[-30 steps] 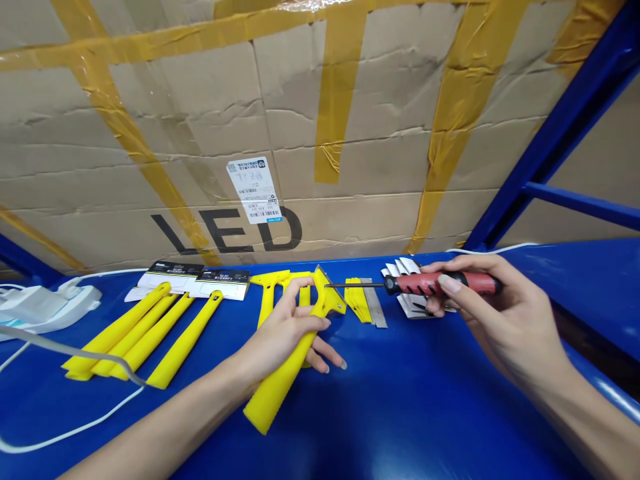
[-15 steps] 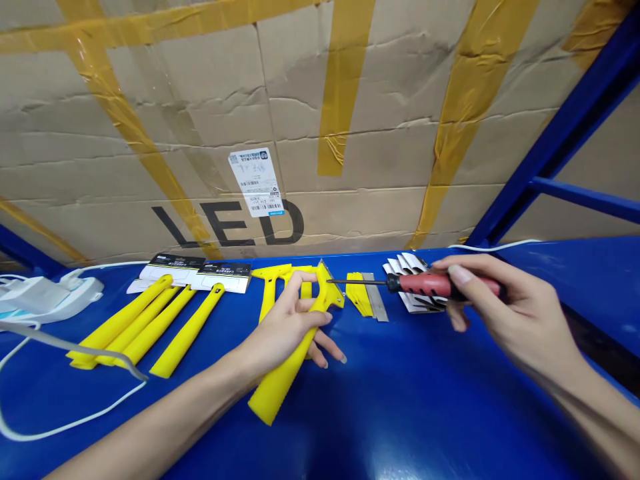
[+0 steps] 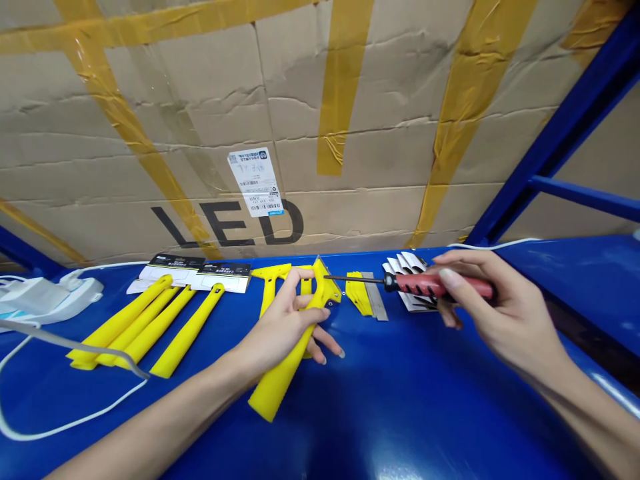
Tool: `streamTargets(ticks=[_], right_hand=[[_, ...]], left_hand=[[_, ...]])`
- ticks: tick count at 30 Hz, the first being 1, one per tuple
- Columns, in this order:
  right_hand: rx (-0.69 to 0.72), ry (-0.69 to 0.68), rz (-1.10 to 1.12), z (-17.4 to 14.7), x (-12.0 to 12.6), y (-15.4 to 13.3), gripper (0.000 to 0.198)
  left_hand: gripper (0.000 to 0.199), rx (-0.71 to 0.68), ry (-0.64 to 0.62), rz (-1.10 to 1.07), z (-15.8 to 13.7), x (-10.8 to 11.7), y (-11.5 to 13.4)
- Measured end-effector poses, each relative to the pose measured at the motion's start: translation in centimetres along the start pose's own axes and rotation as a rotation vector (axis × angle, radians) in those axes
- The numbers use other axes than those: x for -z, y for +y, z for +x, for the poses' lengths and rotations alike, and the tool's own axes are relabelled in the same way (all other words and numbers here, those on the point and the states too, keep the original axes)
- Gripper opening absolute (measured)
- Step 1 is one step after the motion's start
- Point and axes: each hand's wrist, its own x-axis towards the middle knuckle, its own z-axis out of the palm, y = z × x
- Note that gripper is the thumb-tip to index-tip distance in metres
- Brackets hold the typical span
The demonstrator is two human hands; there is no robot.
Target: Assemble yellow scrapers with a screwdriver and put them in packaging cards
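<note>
My left hand (image 3: 295, 320) is closed around a yellow scraper (image 3: 280, 380), its handle slanting down toward me and its head tilted up. In my right hand (image 3: 495, 300) is a screwdriver (image 3: 440, 285) with a red and black handle, held level. The screwdriver's thin shaft points left, and its tip meets the scraper's head. Just right of that head lie yellow scraper pieces (image 3: 357, 295) beside a grey metal blade (image 3: 376, 297). Behind my left hand, more yellow scrapers (image 3: 270, 280) rest on the blue surface, partly hidden by my fingers.
Several yellow handles (image 3: 185, 330) lie at the left by black-and-white cards (image 3: 223, 275). A white power strip (image 3: 75, 300) with cables sits at the far left. White packets (image 3: 405, 263) lie behind the screwdriver. A taped cardboard box (image 3: 300, 120) stands at the back, near a blue frame (image 3: 550, 127).
My right hand and the screwdriver have shifted slightly left, and the handle has turned a little in my fingers. The scraper in my left hand has moved slightly left.
</note>
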Motion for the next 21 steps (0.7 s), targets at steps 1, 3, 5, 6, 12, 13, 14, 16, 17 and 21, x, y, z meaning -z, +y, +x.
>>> streamTargets(ticks=[1, 3, 5, 6, 12, 13, 14, 16, 17, 21], right_hand=[[0.000, 0.014, -0.004, 0.0, -0.1, -0.1, 0.020], [0.039, 0.062, -0.019, -0.1, -0.3, -0.3, 0.024], [0.111, 0.094, -0.094, -0.2, -0.2, -0.5, 0.026], [0.154, 0.090, -0.142, -0.3, -0.1, -0.5, 0.027], [0.270, 0.096, -0.261, -0.7, 0.6, -0.8, 0.027], [0.270, 0.127, -0.264, -0.6, 0.6, -0.9, 0.023], [0.264, 0.145, -0.256, -0.5, 0.5, -0.9, 0.020], [0.228, 0.137, -0.201, -0.4, 0.3, -0.9, 0.019], [0.204, 0.121, -0.166, -0.3, 0.1, -0.9, 0.020], [0.112, 0.093, -0.035, -0.2, -0.2, -0.7, 0.024]], left_hand=[[0.041, -0.001, 0.000, 0.003, 0.0, 0.0, 0.0], [0.041, 0.006, -0.004, 0.005, 0.1, 0.1, -0.2], [0.041, 0.017, -0.007, 0.003, 0.2, 0.1, -0.5], [0.042, 0.023, -0.006, 0.000, 0.3, 0.1, -0.6], [0.041, 0.018, -0.042, -0.024, -0.1, -0.2, -0.3], [0.041, 0.023, -0.052, -0.025, -0.1, -0.2, -0.3], [0.042, 0.029, -0.056, -0.025, -0.2, -0.1, -0.4], [0.042, 0.034, -0.056, -0.018, -0.1, 0.1, -0.7], [0.041, 0.031, -0.055, -0.013, -0.1, 0.2, -0.9], [0.041, 0.000, -0.060, 0.000, 0.1, 0.5, -1.4]])
